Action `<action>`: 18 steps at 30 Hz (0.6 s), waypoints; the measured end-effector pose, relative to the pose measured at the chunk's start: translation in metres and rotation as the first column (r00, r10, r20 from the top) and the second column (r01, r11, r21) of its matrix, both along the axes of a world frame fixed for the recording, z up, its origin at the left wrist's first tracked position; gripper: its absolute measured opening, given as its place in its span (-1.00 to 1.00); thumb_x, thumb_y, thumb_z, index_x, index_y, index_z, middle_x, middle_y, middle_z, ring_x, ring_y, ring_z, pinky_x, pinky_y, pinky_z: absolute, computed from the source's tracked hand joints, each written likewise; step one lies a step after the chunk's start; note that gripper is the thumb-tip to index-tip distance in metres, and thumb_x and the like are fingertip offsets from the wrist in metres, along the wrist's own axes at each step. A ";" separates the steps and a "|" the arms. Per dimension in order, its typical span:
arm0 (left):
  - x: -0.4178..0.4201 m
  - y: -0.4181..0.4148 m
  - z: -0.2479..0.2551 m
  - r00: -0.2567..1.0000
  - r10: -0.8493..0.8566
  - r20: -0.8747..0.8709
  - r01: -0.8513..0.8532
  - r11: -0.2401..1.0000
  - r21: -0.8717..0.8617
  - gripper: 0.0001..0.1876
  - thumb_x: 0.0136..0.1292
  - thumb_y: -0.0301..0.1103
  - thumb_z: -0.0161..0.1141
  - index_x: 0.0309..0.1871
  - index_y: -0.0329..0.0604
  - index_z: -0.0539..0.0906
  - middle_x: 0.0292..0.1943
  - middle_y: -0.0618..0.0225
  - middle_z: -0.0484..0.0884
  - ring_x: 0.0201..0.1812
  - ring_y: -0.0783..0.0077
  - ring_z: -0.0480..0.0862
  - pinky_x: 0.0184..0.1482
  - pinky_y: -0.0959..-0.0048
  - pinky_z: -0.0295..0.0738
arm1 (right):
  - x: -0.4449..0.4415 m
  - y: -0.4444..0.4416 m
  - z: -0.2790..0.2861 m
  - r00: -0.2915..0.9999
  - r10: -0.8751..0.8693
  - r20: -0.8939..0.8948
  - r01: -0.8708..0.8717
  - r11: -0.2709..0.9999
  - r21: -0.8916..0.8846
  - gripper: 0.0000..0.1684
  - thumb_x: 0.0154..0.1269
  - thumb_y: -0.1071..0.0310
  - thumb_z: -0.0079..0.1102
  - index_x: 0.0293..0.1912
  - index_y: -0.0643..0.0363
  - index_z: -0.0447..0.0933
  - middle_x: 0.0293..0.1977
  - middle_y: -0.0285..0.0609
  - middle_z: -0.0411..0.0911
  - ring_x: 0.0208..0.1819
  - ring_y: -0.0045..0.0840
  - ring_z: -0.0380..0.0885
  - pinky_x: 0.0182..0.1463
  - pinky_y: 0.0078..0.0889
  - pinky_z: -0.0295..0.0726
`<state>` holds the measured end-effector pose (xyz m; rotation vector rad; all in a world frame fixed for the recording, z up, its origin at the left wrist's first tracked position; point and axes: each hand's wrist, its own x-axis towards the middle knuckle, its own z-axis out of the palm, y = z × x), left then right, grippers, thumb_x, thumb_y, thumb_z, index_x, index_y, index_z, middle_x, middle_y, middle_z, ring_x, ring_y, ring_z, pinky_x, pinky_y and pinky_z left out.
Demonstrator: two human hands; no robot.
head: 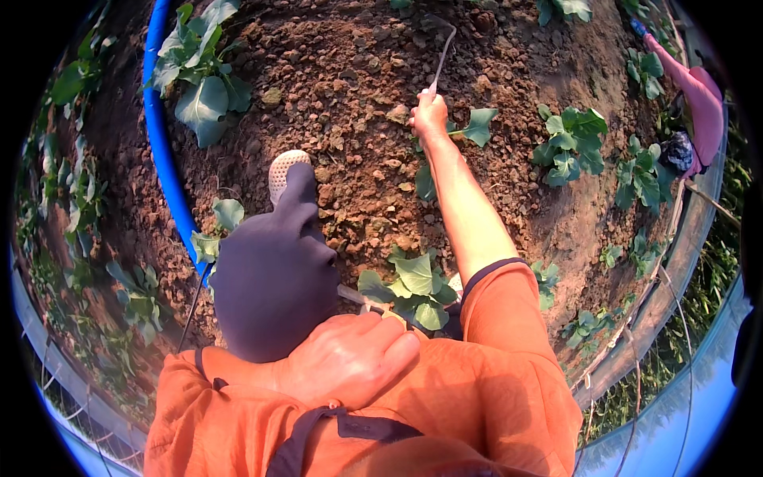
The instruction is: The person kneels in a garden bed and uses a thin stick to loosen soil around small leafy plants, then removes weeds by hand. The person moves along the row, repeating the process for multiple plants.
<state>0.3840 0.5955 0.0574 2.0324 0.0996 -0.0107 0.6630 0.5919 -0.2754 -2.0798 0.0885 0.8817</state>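
My right hand (430, 116) reaches forward over the soil and is shut on a thin hooked hand tool (444, 53). The tool's shaft bends to the left near its far end, where it meets the clods. Just beside the right wrist grows a young leafy plant (478, 127), partly hidden by the forearm. My left hand (354, 358) is drawn in against my orange shirt, its back turned up and fingers curled. A pale strip (353, 295) shows beyond its knuckles; whether the hand holds it cannot be made out. Another leafy plant (417, 280) stands close in front of me.
A blue hose (156, 131) curves along the left, past a large leafy plant (205, 95). My left shoe (287, 173) rests on cloddy soil (351, 131). More plants (572, 143) grow at right, where another person in pink (706, 119) bends near the plastic sheeting (679, 238).
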 end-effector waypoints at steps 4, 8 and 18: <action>-0.004 -0.003 -0.003 1.000 0.027 0.003 -0.027 1.000 0.009 -0.84 0.03 -0.45 0.29 -0.38 -0.14 0.49 -0.56 0.37 0.36 -0.55 0.39 0.52 -0.53 0.42 0.47 | -0.030 0.000 0.024 0.986 -0.138 -0.089 0.159 0.937 0.312 -0.66 0.52 0.11 -0.07 -0.07 0.22 0.44 -0.61 -0.32 0.39 -0.72 -0.65 0.31 -0.69 -0.50 0.31; -0.009 -0.003 -0.004 0.999 0.039 0.018 -0.039 0.999 0.003 -0.86 0.03 -0.43 0.25 -0.37 -0.11 0.50 -0.54 0.38 0.38 -0.54 0.40 0.52 -0.54 0.42 0.48 | -0.031 0.019 0.041 0.934 -0.348 0.077 0.257 0.807 0.532 -0.66 0.57 0.10 -0.14 -0.02 0.18 0.41 -0.57 -0.34 0.38 -0.69 -0.74 0.27 -0.73 -0.59 0.23; -0.015 -0.009 -0.001 0.998 0.042 0.037 -0.044 0.997 0.057 -0.86 0.02 -0.38 0.23 -0.44 -0.09 0.45 -0.51 0.40 0.39 -0.54 0.42 0.52 -0.53 0.42 0.48 | -0.100 -0.064 -0.027 0.942 0.276 0.188 -0.281 0.960 -0.003 -0.67 0.49 0.09 -0.01 -0.08 0.19 0.37 -0.50 -0.24 0.46 -0.58 -0.58 0.46 -0.54 -0.39 0.48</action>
